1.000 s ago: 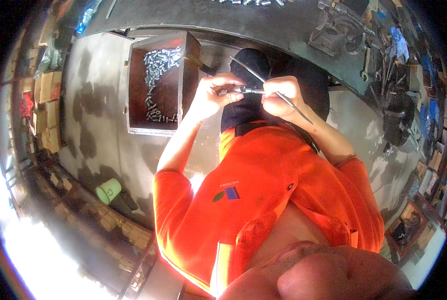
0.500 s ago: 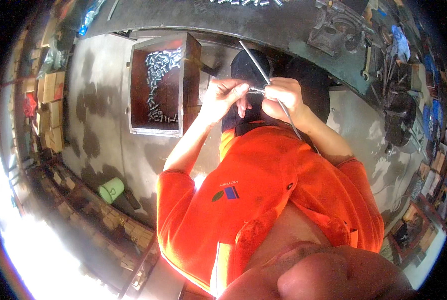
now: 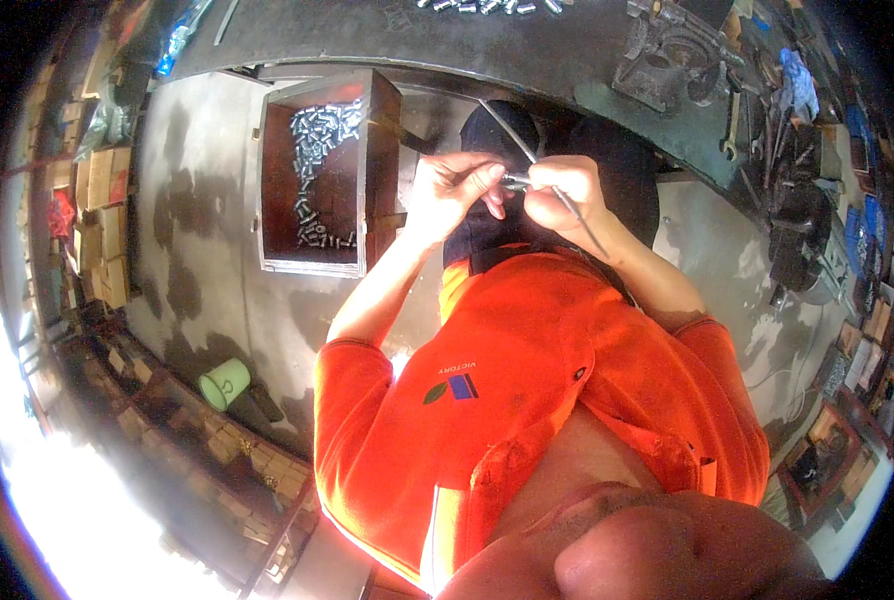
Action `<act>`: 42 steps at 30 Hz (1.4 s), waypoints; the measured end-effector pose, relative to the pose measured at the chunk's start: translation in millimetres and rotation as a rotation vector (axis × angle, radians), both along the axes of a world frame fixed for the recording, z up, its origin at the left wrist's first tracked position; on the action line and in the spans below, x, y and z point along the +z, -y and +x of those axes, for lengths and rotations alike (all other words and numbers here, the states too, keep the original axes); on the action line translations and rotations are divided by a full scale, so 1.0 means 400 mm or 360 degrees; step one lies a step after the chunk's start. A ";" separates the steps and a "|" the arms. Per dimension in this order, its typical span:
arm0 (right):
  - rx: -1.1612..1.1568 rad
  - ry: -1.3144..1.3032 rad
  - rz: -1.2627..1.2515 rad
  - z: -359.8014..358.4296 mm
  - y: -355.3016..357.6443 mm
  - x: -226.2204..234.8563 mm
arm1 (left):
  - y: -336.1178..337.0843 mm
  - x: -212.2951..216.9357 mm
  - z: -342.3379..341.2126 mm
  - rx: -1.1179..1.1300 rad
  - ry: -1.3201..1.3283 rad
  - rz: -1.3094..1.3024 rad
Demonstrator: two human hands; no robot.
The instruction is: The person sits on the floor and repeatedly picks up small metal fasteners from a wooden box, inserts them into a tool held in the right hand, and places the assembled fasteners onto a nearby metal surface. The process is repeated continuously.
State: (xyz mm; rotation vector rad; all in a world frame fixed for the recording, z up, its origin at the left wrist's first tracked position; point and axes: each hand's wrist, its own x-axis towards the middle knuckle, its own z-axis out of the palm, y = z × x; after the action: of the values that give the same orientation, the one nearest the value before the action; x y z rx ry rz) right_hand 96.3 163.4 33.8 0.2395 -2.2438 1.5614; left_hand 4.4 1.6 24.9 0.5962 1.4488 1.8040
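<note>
- The dark metal surface (image 3: pixel 387 45) runs across the top of the view; a heavy vise-like fixture (image 3: pixel 672 55) sits toward its right end, and a row of small silvery pieces (image 3: pixel 482 6) lies along its far edge.
- Below its front edge, on the stained floor (image 3: pixel 197 180), stands an open wooden box (image 3: pixel 317 175) holding a heap of small silvery cylinders (image 3: pixel 317 150); a green cup (image 3: pixel 225 383) stands well apart from it on the floor.
- The left hand (image 3: pixel 452 190) is raised in front of the orange shirt (image 3: pixel 527 400), fingers closed in a pinch on a small metal sleeve (image 3: pixel 515 181) — the piece sits between the two hands, above the lap.
- The right hand (image 3: pixel 562 190) is curled shut around a thin metal rod (image 3: pixel 547 170), whose end meets the sleeve.
- Judged from its look, the sleeve is light, stiff and smooth, likely slippery — best gripped around its side. The rod seems slender enough to flex, so holding it close to the sleeve suits it.
</note>
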 end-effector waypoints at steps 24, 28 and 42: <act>-0.0058 0.0120 0.0080 -0.004 -0.011 -0.076 | -0.025 -0.046 -0.008 0.0024 0.0406 0.0060; -0.0101 0.0322 -0.0242 0.002 -0.012 -0.075 | -0.021 -0.049 -0.031 -0.0002 0.0163 0.0143; -0.0088 0.0073 0.0135 0.000 -0.028 -0.053 | -0.037 -0.049 -0.030 -0.0044 0.0193 0.0066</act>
State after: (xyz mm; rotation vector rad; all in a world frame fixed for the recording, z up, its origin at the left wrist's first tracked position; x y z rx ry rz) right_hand 96.1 174.8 12.7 0.1658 -2.3344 1.4593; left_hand -7.5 16.5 5.4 0.5156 1.3189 1.8203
